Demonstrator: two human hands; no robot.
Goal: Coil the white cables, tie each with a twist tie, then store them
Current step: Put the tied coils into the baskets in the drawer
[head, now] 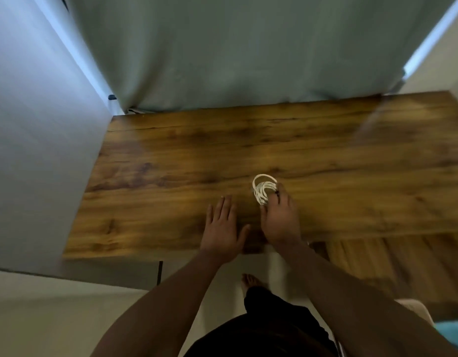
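A coiled white cable (263, 188) lies on the wooden table (171, 155), near its front middle. My right hand (280, 220) grips the coil's near side with thumb and fingers, and a small dark twist tie (277, 193) shows at my fingertips on the coil. To the left of the coil my left hand (224, 226) hovers flat over the table, fingers straight and spread, holding nothing. No other cable is visible.
A grey-green curtain (235, 52) hangs behind the table's far edge. A pale wall (37, 150) stands along the table's left side. A second wooden surface (390, 261) sits lower at the front right. My bare foot (248, 280) is on the floor below the table.
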